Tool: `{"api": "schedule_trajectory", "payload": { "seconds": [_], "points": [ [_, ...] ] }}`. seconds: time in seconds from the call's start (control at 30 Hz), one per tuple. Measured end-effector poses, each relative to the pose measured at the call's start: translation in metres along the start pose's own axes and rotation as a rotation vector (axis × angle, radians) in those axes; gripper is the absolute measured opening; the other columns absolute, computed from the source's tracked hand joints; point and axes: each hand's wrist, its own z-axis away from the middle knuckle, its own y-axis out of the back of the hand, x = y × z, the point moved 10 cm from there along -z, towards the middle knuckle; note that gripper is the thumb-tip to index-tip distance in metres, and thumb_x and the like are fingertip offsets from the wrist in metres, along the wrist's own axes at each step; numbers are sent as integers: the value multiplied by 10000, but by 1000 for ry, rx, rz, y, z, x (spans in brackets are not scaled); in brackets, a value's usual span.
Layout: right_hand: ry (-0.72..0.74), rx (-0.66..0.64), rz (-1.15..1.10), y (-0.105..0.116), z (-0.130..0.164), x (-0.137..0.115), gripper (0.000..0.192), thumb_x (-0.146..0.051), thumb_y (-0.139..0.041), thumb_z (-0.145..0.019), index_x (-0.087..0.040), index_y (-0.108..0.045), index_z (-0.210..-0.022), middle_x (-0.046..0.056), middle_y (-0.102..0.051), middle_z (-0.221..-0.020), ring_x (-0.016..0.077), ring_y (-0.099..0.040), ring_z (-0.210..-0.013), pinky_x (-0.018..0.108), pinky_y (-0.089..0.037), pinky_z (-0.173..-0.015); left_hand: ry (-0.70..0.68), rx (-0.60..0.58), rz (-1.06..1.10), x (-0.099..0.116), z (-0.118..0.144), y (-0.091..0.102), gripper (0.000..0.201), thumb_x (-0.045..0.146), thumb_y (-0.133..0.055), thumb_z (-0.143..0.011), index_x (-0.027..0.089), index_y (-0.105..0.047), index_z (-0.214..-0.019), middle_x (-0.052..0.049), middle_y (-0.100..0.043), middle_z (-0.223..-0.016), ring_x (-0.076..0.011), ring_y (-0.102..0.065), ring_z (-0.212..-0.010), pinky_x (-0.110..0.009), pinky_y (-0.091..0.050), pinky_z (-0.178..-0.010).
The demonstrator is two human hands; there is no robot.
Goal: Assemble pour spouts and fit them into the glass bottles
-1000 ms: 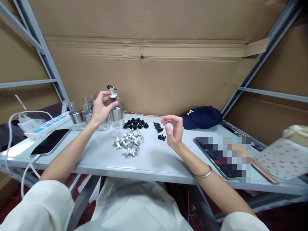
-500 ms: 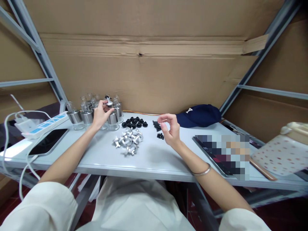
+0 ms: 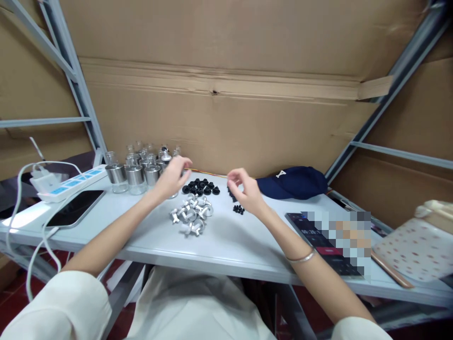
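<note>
My left hand (image 3: 173, 176) hovers beside the glass bottles with steel bands (image 3: 134, 175), fingers apart and nothing visible in them. Behind it, a silver spout top (image 3: 165, 154) with a black tip sits on one bottle, partly hidden by the hand. My right hand (image 3: 247, 190) is above the small black sticks (image 3: 231, 193), its fingers curved and apart from the thumb. Below that hand lies a little cluster of black pieces (image 3: 239, 209). Between the hands are a pile of black round stoppers (image 3: 201, 186) and a heap of silver metal parts (image 3: 191, 212).
A navy cap (image 3: 295, 183) lies at the back right, near a tablet-like device (image 3: 300, 231) partly blurred out. A dotted pouch (image 3: 417, 250) stands at far right. On the left are a power strip (image 3: 76, 182), white cables and a phone (image 3: 76, 208). Cardboard (image 3: 226, 127) walls the back.
My left hand has let go of the silver spout top, which stays on the bottle, and moved right. The right hand keeps nearly the same place. The view has shifted slightly.
</note>
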Motion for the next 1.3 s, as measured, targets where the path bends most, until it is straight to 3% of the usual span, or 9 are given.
{"api": "schedule_trajectory", "payload": {
  "seconds": [0.07,0.13,0.27,0.4,0.57,0.93,1.03,1.17,1.3],
  "points": [
    [-31,-329,99,-39,4,8,103,-143,-473,-795,-190,-526,-870,-16,-592,-659,100,-518,-553,219,-401,-553,-126,-337,99,28,6,-49,169,210,-421,-865,169,-543,-975,-55,-566,-921,-172,-518,-882,-312,-432,-828],
    [-66,-521,165,-63,13,16,112,-113,-490,-768,-178,-558,-829,-3,-611,-659,107,-526,-568,224,-398,-579,-221,-550,123,47,18,-85,173,174,-409,-865,167,-572,-924,-54,-578,-898,-170,-518,-877,-287,-426,-798],
    [-128,-600,138,-80,25,28,127,-104,-498,-747,-158,-590,-816,9,-618,-667,108,-529,-575,220,-405,-595,-269,-616,46,50,32,-112,226,106,-365,-864,138,-588,-872,-70,-579,-855,-178,-510,-863,-280,-405,-770],
    [-144,-613,131,-86,33,36,142,-168,-531,-763,-143,-614,-876,16,-626,-679,111,-531,-577,227,-407,-599,-255,-588,66,44,40,-106,265,93,-345,-870,138,-581,-983,-83,-584,-937,-180,-503,-921,-287,-399,-814],
    [-111,-642,158,-94,39,36,76,-164,-563,-766,-146,-631,-796,15,-618,-656,107,-528,-572,220,-399,-593,-270,-628,50,46,44,-104,251,138,-351,-886,138,-584,-980,-90,-587,-950,-190,-501,-944,-289,-403,-816],
    [-119,-557,177,-76,33,40,136,-119,-516,-769,-145,-624,-849,20,-622,-677,105,-532,-592,211,-385,-609,-107,-689,35,19,44,-112,267,94,-473,-814,130,-551,-1066,-104,-609,-1069,-189,-574,-989,-303,-441,-863],
    [-125,-494,192,-67,28,42,126,-132,-511,-782,-156,-621,-838,20,-629,-683,106,-538,-597,214,-387,-620,-111,-600,96,24,38,-103,276,132,-515,-814,128,-529,-1089,-104,-615,-1067,-192,-581,-995,-312,-452,-862],
    [-152,-390,176,-53,21,41,117,-226,-509,-820,-163,-608,-821,14,-624,-665,107,-530,-579,219,-388,-609,-130,-366,234,40,28,-79,407,200,-541,-819,154,-420,-1206,-82,-608,-1070,-168,-584,-989,-305,-470,-859],
    [-235,-268,30,-39,15,40,198,-349,-521,-824,-162,-576,-792,20,-633,-700,112,-541,-613,224,-412,-624,-235,-161,252,59,28,-57,371,188,-542,-814,167,-424,-1165,-73,-597,-1040,-158,-577,-972,-305,-483,-850]
  ]
}}
